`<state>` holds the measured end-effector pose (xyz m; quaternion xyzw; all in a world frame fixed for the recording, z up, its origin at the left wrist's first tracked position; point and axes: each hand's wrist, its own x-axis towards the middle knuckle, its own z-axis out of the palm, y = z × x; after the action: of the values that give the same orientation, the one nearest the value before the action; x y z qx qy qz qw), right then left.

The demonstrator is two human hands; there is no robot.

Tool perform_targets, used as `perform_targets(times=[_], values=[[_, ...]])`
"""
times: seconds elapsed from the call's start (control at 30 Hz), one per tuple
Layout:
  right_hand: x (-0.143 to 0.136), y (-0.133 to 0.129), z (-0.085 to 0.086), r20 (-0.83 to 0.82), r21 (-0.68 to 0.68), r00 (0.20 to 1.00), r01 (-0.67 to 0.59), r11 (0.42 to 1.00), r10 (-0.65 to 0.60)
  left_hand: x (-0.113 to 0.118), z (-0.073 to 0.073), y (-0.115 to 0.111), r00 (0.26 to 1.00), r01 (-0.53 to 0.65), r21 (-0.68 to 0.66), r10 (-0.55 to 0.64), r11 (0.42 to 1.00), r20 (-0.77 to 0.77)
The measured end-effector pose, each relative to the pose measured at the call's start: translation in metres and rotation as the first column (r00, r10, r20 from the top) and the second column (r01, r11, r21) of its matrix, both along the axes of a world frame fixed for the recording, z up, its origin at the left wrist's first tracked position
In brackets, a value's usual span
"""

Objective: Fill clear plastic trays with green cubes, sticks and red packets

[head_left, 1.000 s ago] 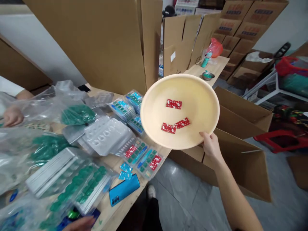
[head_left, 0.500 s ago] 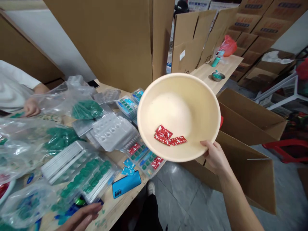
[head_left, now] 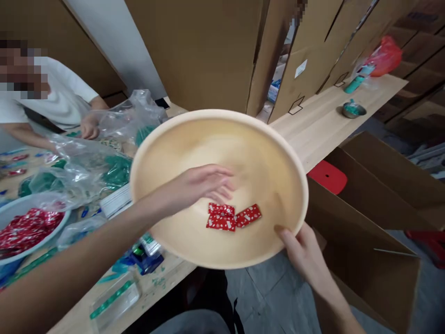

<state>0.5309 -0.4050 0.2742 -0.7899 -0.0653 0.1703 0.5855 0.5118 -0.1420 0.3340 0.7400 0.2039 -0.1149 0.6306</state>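
A large cream plastic basin [head_left: 194,246] is tilted toward me over the table's front edge. My right hand [head_left: 304,253] grips its rim at the lower right, thumb inside. Three or so small red printed packets [head_left: 222,222] lie together on the basin's floor. My left hand [head_left: 208,183] reaches over the basin just above these packets, its fingers loosely apart, slightly blurred, and holding nothing that I can see. The basin hides much of the table behind it.
At left a white bowl [head_left: 57,232] holds many red packets. Clear bags of green pieces [head_left: 118,171] lie behind it, where another person [head_left: 69,97] works. A clear plastic case [head_left: 116,301] is at the table's front. Open cardboard boxes [head_left: 361,260] and a red stool [head_left: 328,177] stand right.
The basin has come closer and lower with my right hand on its rim. My left hand has moved from the table's front edge to over the packets inside it. The view has shifted left.
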Motion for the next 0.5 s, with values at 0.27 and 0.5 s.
perform_targets(times=[0.27, 0.5], values=[[-0.007, 0.003, -0.019, -0.088, -0.066, 0.996, 0.019, 0.998, -0.025, 0.071, -0.076, -0.021, 0.955, 0.188, -0.070, -0.199, 0.980, -0.221], [0.067, -0.057, -0.056, -0.039, -0.261, 0.932, 0.340, 0.904, -0.362, 0.015, -0.054, -0.031, 0.944, 0.285, 0.186, -0.309, 0.940, 0.113]])
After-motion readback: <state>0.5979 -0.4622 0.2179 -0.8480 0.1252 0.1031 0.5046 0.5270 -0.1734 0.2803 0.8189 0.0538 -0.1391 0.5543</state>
